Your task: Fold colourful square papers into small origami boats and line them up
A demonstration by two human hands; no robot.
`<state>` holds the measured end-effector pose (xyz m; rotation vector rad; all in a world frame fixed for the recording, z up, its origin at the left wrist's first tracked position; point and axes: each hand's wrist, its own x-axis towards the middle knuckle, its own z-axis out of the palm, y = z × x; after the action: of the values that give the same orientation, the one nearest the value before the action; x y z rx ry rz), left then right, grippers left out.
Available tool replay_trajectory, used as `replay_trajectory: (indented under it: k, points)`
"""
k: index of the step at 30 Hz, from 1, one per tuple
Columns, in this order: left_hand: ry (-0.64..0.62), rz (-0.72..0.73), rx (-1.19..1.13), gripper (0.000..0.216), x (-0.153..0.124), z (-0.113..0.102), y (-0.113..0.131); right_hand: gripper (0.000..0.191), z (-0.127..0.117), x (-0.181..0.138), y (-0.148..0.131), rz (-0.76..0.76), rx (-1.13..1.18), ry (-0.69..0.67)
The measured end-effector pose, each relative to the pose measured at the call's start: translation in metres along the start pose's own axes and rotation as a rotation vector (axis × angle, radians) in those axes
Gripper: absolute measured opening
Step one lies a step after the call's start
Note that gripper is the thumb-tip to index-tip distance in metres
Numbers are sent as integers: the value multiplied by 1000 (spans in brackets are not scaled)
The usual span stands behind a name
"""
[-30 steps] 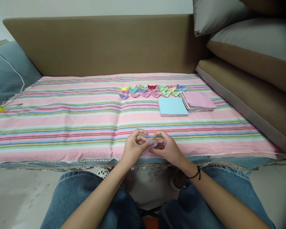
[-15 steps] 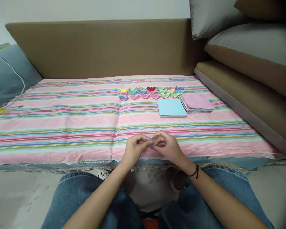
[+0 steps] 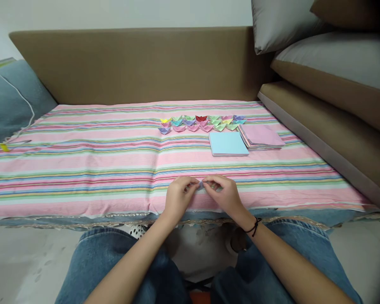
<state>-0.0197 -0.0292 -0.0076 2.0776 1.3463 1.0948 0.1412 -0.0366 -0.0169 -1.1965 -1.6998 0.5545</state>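
A small folded piece of pale purple paper (image 3: 200,185) is pinched between my two hands, above the near part of the striped cloth. My left hand (image 3: 179,195) grips its left side with thumb and fingertips. From the other side, my right hand (image 3: 223,195) pinches it the same way, a dark cord bracelet on the wrist. Fingers cover much of the paper, so its full shape is hidden. Beyond the hands, several folded paper boats (image 3: 201,123) in many colours stand in rows.
A stack of light blue paper squares (image 3: 228,144) lies beyond my right hand, touching a pink-topped stack (image 3: 262,136). The striped cloth (image 3: 82,164) covers the seat. Brown cushions (image 3: 323,126) are piled at the right, and a white cable (image 3: 25,101) runs at the left.
My fingers have shifted their hold on the purple paper, the fingertips moving slightly up and less of the paper's flat face showing. The boats and stacks stay where they were.
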Motion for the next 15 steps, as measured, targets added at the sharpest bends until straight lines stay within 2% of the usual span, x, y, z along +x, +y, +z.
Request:
replay_trajectory:
  k: [4, 8, 15]
  points:
    - [0, 48, 157, 8, -3, 3, 4, 12, 1, 1, -3, -10, -106, 10]
    - [16, 22, 260, 9, -5, 6, 7, 12, 4, 1, -5, 16, -115, 9]
    - [46, -35, 273, 7, -6, 11, 10, 11, 8, 1, -8, 41, -90, 22]
